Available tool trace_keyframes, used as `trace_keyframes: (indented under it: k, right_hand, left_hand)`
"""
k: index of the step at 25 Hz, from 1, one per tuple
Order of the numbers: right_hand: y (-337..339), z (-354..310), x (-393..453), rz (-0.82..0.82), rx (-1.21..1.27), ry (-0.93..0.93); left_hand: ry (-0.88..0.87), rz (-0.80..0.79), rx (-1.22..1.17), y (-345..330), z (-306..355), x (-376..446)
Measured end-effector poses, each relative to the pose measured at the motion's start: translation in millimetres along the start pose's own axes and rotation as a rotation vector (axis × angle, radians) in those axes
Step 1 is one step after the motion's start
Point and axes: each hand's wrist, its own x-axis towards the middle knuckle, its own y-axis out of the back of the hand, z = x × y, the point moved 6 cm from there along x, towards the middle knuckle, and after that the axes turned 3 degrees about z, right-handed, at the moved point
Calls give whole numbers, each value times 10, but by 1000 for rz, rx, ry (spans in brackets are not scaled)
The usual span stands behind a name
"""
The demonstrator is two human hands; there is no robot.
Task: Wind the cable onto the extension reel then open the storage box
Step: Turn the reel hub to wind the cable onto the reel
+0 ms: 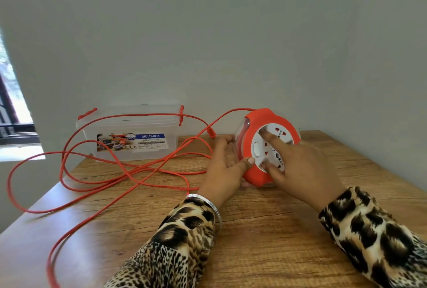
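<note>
A round red extension reel [256, 123] with a white socket face stands tilted on the wooden table [265, 230], right of centre. My left hand [221, 167] grips its left side, thumb on the red rim, fingers behind it. My right hand [298, 167] rests on the white face with fingers spread and straight. The red cable [120, 172] leaves the top of the reel and lies in loose loops over the left of the table, hanging past its left edge. A clear storage box [131, 135] with red latches stands closed at the back left; one cable loop crosses its lid.
A grey wall runs right behind the table. A window [13, 112] is at the far left. The table's left edge drops off where the cable loops hang over it. Both my sleeves have a leopard pattern.
</note>
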Motion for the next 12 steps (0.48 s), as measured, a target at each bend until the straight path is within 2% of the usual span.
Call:
trace_keyframes:
  k: [3, 7, 10, 12]
  right_hand:
    - [38, 13, -3, -5, 55, -167]
    - [-33, 167, -54, -70, 473, -487]
    - [-192, 185, -108, -212, 1066, -842]
    - [-269, 124, -151, -311, 1413, -1005]
  left_hand:
    - [-52, 10, 58, -37, -27, 24]
    - [-151, 46, 197, -72, -48, 40]
    - [-140, 46, 180, -82, -46, 33]
    - [-139, 63, 151, -82, -22, 18]
